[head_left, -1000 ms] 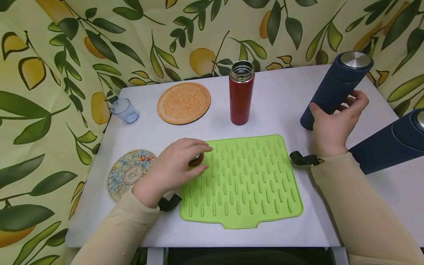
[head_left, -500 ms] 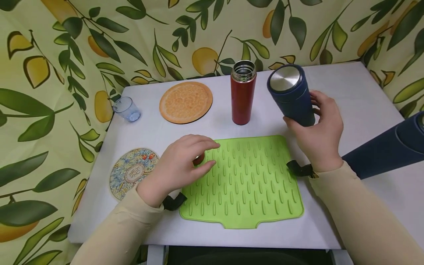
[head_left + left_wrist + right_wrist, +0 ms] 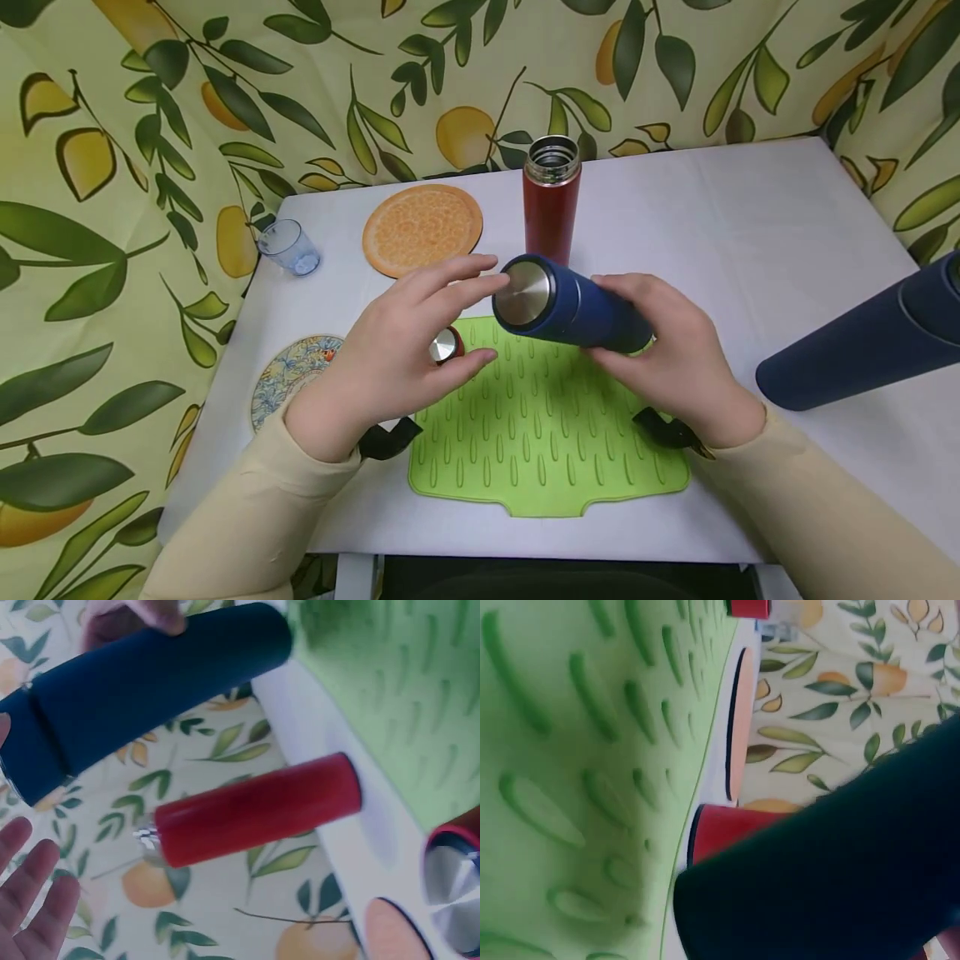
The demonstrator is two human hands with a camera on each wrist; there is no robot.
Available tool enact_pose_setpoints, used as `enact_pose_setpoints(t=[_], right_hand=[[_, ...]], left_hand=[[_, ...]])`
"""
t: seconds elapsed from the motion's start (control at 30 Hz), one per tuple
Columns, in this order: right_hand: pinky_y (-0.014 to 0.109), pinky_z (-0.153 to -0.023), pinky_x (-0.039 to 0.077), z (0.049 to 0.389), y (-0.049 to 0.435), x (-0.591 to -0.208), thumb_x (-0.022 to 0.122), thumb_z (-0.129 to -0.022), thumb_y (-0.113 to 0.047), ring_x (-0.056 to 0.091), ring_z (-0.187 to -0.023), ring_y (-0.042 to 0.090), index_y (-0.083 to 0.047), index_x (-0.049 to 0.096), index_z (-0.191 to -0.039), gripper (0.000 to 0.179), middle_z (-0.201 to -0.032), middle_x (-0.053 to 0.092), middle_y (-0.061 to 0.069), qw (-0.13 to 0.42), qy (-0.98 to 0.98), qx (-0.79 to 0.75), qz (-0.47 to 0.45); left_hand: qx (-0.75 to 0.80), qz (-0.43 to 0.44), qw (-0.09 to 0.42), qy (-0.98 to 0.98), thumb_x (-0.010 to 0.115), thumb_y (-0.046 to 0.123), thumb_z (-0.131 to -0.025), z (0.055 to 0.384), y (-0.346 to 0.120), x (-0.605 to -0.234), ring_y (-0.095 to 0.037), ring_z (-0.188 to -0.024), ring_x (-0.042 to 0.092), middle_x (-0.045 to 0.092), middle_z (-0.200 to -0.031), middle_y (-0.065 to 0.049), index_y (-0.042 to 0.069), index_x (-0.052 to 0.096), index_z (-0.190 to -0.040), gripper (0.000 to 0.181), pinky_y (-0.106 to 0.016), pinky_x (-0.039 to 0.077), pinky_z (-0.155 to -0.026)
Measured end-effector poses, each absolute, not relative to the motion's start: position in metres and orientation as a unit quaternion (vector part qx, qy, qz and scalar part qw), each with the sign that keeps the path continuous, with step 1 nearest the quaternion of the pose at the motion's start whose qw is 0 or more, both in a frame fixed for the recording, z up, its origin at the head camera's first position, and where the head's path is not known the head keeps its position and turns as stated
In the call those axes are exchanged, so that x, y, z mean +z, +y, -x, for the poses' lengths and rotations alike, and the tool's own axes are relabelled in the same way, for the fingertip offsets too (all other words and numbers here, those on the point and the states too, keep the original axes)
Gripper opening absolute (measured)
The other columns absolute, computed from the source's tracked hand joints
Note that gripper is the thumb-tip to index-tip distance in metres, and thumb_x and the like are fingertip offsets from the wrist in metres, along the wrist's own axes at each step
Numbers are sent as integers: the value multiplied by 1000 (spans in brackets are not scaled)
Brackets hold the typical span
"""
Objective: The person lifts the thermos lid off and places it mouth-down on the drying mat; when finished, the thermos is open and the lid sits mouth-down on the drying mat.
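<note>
My right hand (image 3: 678, 362) grips a dark blue thermos (image 3: 592, 308) around its lower body. The thermos is tilted over the green mat (image 3: 540, 450), its steel-topped lid pointing left. My left hand (image 3: 390, 354) has its fingers spread, fingertips right at the lid's edge. In the left wrist view its fingers (image 3: 41, 907) are loosely extended below the lid end of the thermos (image 3: 142, 690). Below that hand's palm, a red cap with a silver top (image 3: 447, 344) stands at the mat's left edge. Behind the tilted thermos stands an uncapped red flask (image 3: 552, 208).
A second dark blue thermos (image 3: 862, 333) stands at the right. Toward the back left are an orange round mat (image 3: 423, 229) and a small blue glass (image 3: 291, 247). A patterned round coaster (image 3: 288, 379) lies partly under the left forearm. Patterned cloth (image 3: 300, 83) hangs behind the table.
My right hand has carried the blue thermos from the back right leftward to over the mat, tipping its lid toward my left hand. The left hand has risen slightly, fingers spreading.
</note>
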State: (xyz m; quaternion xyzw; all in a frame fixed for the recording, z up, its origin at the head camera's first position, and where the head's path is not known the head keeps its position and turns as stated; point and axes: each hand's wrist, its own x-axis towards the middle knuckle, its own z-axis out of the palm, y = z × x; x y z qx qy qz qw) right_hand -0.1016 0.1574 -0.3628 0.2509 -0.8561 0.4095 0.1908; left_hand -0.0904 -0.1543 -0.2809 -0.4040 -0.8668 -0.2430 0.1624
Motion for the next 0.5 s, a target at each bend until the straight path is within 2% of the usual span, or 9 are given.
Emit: enact_pose_setpoints(t=[0.1, 0.23, 0.3, 0.4, 0.5], right_hand=[[9, -111, 38, 96, 155, -360, 102, -65, 6, 71, -122, 32, -7, 69, -144, 86, -135, 76, 13, 167, -858, 398, -277], [15, -109, 45, 91, 153, -355, 105, -66, 1, 74, -121, 28, -11, 70, -145, 87, -135, 77, 8, 137, -859, 390, -301], [18, -106, 50, 89, 152, -353, 106, -65, -1, 74, -121, 26, -13, 71, -144, 87, -134, 78, 6, 122, -858, 391, -309], [31, -102, 57, 86, 150, -351, 106, -66, -4, 73, -122, 24, -14, 72, -144, 86, -135, 78, 4, 102, -856, 395, -318], [47, -99, 60, 84, 149, -352, 107, -66, -6, 72, -122, 25, -14, 72, -143, 85, -136, 78, 3, 90, -857, 391, -325]], left_hand=[[-228, 426, 146, -863, 95, 21, -88, 85, -153, -272, -32, -130, 67, 57, -164, -14, 10, 61, -154, 75, -47, 57, -108], [-203, 456, 119, -858, 96, 20, -87, 78, -152, -260, -32, -129, 65, 50, -170, -16, 12, 59, -158, 81, -49, 56, -112], [-193, 468, 110, -855, 95, 16, -87, 76, -152, -255, -33, -140, 62, 52, -169, -16, 11, 60, -157, 79, -51, 53, -119], [-181, 482, 98, -852, 94, 9, -87, 74, -153, -249, -32, -145, 62, 57, -164, -15, 11, 63, -155, 74, -50, 53, -120], [-172, 488, 90, -851, 94, 7, -86, 73, -155, -246, -31, -138, 67, 62, -159, -14, 11, 66, -150, 70, -48, 56, -116]])
